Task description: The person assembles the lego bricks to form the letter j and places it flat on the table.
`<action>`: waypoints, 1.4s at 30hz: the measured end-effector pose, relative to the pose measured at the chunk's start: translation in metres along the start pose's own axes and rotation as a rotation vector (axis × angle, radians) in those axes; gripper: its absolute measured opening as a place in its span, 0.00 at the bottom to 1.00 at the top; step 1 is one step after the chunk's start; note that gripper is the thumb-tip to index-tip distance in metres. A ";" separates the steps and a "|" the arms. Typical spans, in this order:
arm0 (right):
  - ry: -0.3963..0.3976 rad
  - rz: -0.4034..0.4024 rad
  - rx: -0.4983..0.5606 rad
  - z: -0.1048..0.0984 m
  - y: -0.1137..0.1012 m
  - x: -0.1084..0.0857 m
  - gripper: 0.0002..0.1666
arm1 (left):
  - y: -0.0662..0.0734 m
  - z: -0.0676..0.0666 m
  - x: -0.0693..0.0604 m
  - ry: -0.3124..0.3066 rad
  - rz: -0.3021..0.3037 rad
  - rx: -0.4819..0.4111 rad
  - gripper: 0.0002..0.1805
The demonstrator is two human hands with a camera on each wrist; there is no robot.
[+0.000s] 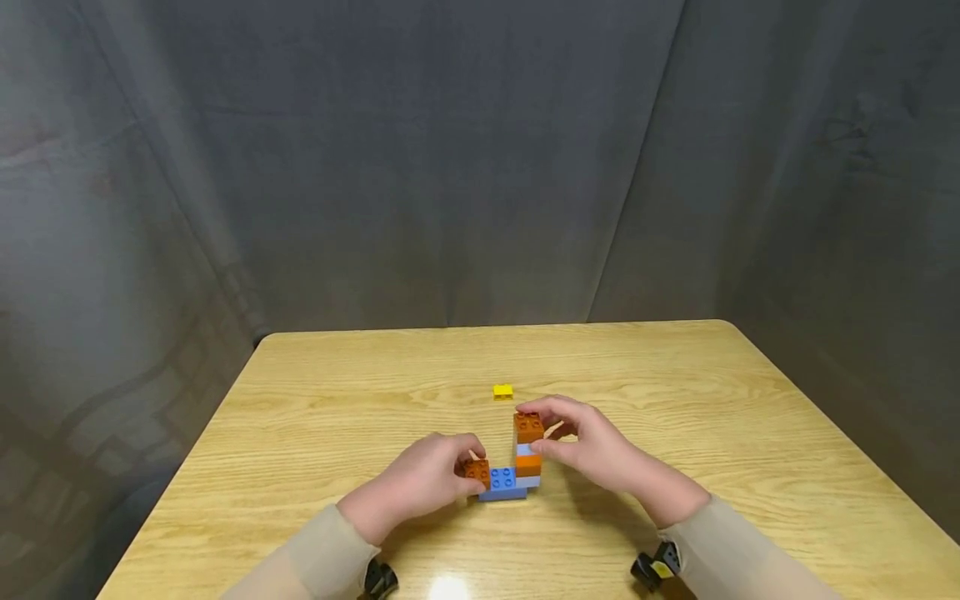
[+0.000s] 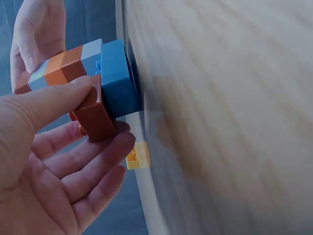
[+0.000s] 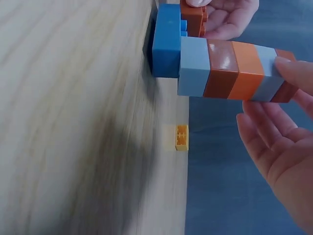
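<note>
A blue toy brick (image 1: pixel 502 494) lies on the table, its studs upward. From its right end rises a tower of stacked bricks (image 3: pixel 224 68), light blue, brown, orange, light blue and brown from bottom to top. My right hand (image 1: pixel 592 446) grips the upper part of this tower between thumb and fingers. At the blue brick's left end, my left hand (image 1: pixel 427 477) pinches a brown brick (image 2: pixel 95 115), thumb on one side and fingers on the other. That brown brick meets the blue one; whether it is fully seated I cannot tell.
A small yellow brick (image 1: pixel 502 392) lies on the wooden table (image 1: pixel 360 375) beyond the tower. Grey curtains (image 1: pixel 450 167) hang behind the table and at both sides. Small black devices (image 1: pixel 380 578) are strapped at both wrists.
</note>
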State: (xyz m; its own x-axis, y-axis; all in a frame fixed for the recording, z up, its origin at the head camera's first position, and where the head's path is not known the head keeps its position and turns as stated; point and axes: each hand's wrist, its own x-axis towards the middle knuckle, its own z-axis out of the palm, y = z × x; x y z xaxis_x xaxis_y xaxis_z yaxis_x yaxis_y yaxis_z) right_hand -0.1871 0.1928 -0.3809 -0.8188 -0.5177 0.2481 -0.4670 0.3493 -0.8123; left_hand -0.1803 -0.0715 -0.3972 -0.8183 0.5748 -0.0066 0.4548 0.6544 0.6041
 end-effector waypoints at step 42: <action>0.148 0.280 -0.207 -0.005 0.049 0.082 0.10 | 0.004 0.009 0.007 -0.012 0.173 0.237 0.07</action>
State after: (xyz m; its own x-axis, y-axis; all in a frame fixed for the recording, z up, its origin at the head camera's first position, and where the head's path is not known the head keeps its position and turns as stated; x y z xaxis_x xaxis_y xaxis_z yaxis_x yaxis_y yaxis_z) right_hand -0.2789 0.1712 -0.3983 -0.9566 -0.2668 0.1176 -0.2637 0.6195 -0.7394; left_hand -0.1809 -0.0603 -0.4017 -0.7176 0.6929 0.0702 0.6581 0.6417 0.3938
